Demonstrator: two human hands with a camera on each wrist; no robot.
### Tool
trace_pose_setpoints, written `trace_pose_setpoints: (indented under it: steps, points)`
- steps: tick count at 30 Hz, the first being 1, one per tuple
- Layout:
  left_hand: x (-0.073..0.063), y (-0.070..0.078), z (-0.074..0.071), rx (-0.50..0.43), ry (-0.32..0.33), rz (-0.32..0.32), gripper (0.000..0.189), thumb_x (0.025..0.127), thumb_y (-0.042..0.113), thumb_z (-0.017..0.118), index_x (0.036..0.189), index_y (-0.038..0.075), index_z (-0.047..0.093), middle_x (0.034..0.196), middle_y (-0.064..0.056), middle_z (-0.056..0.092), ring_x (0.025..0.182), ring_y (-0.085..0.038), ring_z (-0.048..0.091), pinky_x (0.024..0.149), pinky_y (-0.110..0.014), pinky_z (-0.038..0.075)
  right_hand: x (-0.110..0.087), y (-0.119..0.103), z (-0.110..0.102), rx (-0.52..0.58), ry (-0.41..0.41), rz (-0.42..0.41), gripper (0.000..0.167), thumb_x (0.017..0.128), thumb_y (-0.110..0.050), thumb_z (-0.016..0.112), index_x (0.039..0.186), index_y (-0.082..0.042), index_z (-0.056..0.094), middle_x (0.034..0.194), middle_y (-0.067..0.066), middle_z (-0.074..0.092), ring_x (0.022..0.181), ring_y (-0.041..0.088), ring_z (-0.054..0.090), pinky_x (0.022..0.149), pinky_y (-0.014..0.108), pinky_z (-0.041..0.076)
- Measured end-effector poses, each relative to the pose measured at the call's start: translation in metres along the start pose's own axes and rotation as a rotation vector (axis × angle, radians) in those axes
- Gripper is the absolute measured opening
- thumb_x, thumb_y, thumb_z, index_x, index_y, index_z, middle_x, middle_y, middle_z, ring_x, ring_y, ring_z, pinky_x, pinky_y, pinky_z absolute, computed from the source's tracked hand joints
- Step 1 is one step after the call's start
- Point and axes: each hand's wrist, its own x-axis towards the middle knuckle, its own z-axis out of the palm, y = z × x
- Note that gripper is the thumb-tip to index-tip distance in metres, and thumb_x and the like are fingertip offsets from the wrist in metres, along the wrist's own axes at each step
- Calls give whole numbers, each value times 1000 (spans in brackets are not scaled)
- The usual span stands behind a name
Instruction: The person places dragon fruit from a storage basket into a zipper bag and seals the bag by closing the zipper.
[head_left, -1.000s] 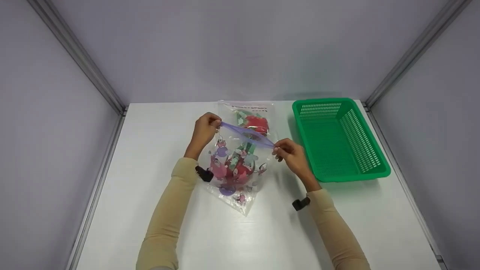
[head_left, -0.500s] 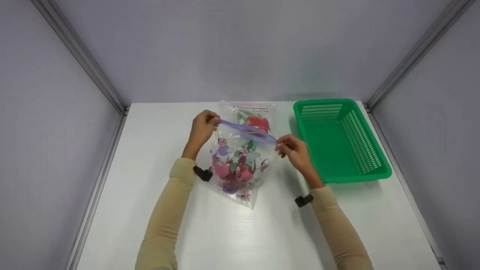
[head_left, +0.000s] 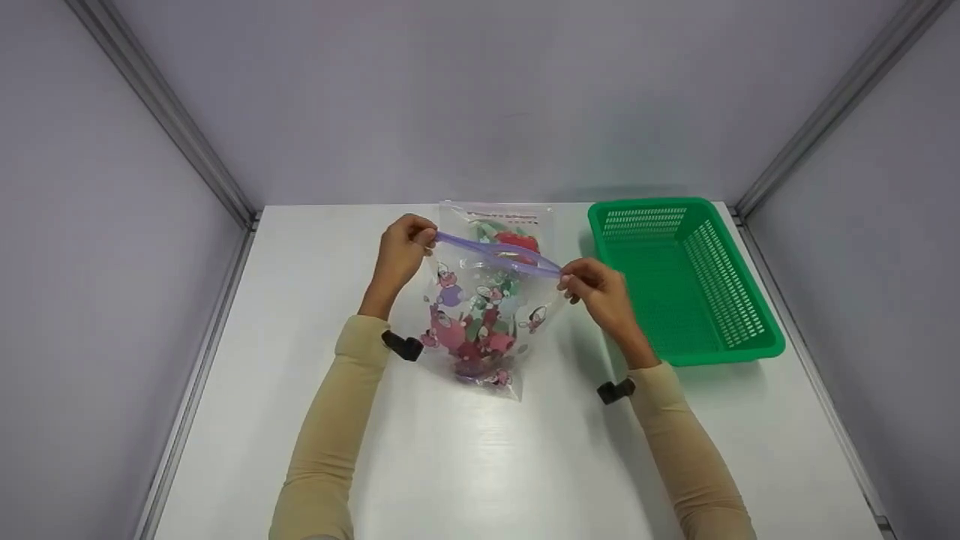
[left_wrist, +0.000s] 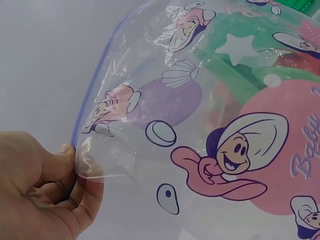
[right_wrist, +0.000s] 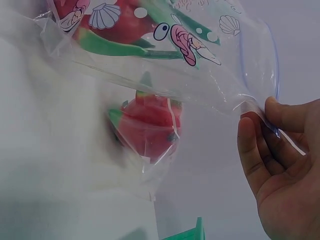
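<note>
A clear zip bag [head_left: 450,296] printed with pink and purple cartoon figures hangs between the two hands, with red and green contents [head_left: 480,330] showing through. Its purple zip edge [head_left: 502,255] bows apart in the middle. My left hand [head_left: 401,251] pinches the left corner of this edge between thumb and fingers; in the left wrist view, the left thumb [left_wrist: 57,162] presses on that corner. The right corner is pinched by my right hand [head_left: 600,296]. Behind lies a second clear bag [head_left: 454,214] holding a red fruit-like thing [right_wrist: 150,122] with green leafy tips.
A green plastic basket [head_left: 761,300] with slotted sides stands right of the bags, close to my right hand. The white table [head_left: 450,465] ends at pale walls [head_left: 480,97] on the back and both sides.
Both hands have shifted slightly away from the body, the right one also rightward. The held bag moves along with them, its lower tip drawn up and to the right.
</note>
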Motion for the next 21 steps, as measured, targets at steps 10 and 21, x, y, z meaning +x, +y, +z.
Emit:
trace_pose_setpoints:
  steps: [10,21]
  points:
    - [-3,10,-4,-25,0,32,14,107,3,61,113,-8,68,99,-14,68,84,-10,62,74,-17,57,9,-4,-10,-69,35,-93,9,99,9,66,104,11,74,90,29,74,74,41,64,63,22,57]
    - [-7,21,-10,-47,6,57,16,106,6,63,114,-7,68,99,-13,69,84,-11,62,77,-18,57,15,-12,-24,-61,58,-259,11,99,6,69,100,2,79,88,19,78,72,15,68,61,20,58]
